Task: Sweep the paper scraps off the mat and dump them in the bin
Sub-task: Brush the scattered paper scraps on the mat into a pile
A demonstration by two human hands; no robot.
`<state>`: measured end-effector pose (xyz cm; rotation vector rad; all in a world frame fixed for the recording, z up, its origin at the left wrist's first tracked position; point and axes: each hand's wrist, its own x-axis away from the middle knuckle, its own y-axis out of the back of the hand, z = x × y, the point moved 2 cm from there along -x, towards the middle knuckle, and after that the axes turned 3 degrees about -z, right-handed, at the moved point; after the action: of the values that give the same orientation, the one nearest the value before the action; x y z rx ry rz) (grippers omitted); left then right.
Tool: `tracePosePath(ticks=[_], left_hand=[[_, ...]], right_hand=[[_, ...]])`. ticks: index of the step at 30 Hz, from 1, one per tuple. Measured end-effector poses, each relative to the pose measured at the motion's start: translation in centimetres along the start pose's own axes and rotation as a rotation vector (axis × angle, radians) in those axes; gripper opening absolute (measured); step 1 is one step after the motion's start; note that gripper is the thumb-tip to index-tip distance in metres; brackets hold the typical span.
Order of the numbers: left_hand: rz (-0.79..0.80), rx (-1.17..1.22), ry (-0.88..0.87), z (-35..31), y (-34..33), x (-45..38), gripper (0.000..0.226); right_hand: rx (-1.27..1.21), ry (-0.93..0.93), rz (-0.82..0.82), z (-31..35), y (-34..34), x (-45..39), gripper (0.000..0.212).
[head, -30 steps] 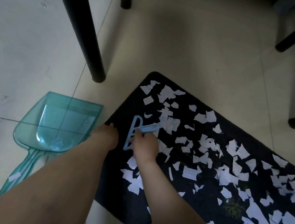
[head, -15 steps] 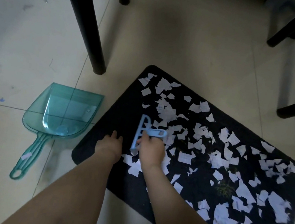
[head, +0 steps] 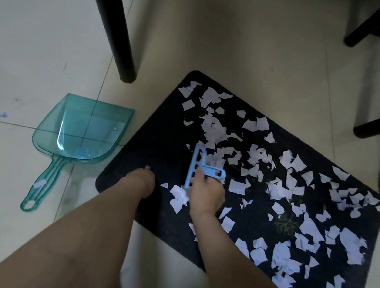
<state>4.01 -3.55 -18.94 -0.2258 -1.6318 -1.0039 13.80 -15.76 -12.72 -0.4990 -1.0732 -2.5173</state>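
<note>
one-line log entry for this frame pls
right hand: grips brush | left hand: on mat | scraps: on mat | dustpan: idle

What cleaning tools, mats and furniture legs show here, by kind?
Teal dustpan: 1
Blue hand brush, gripped by the right hand: 1
Dark mat: 1
Black furniture legs: 4
Total: 7
</note>
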Motion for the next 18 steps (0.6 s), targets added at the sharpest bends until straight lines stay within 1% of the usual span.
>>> tracePosePath(ticks=[2, 4, 5, 6, 8, 12, 14, 15, 16, 18], left_hand=[[-0.008, -0.001, -0.008, 0.1, -0.1, 0.0, 0.061], [-0.014, -0.002, -0.015, 0.0, -0.3, 0.0, 0.062], [-0.014, 0.002, -0.018, 0.0, -0.4, 0.0, 0.063], [-0.014, 0.005, -0.018, 0.0, -0.4, 0.0, 0.064], [-0.016, 0.014, -0.025, 0.1, -0.4, 0.0, 0.064], [-0.019, 0.017, -0.018, 0.2, -0.6, -0.3, 0.064], [-0.007, 0.025, -0.002, 0.1, -0.7, -0.5, 0.065], [-0.003, 0.026, 0.005, 0.1, -0.8, -0.6, 0.065], [0.001, 0.023, 0.012, 0.0, -0.8, -0.8, 0.065], [0.006, 0.021, 0.026, 0.0, -0.8, -1.0, 0.066]], right_hand=[[-0.036, -0.017, 0.156, -0.1, -1.6, 0.9, 0.037], [-0.005, -0.074, 0.314, -0.4, -2.8, 1.8, 0.033], [-0.015, -0.114, 0.366, -0.8, -3.2, 2.1, 0.032], [-0.033, -0.150, 0.384, -1.3, -3.4, 2.3, 0.032], [0.004, -0.162, 0.309, -1.9, -2.8, 1.8, 0.036], [0.248, -0.064, -0.020, -1.3, 0.8, 0.7, 0.042], [0.238, -0.017, -0.124, -1.2, 1.9, 0.4, 0.046], [0.198, -0.008, -0.127, -1.0, 1.9, 0.5, 0.046], [0.140, -0.008, -0.083, -0.9, 1.6, 0.7, 0.046], [0.057, -0.035, 0.120, -1.3, 0.1, 1.4, 0.042]])
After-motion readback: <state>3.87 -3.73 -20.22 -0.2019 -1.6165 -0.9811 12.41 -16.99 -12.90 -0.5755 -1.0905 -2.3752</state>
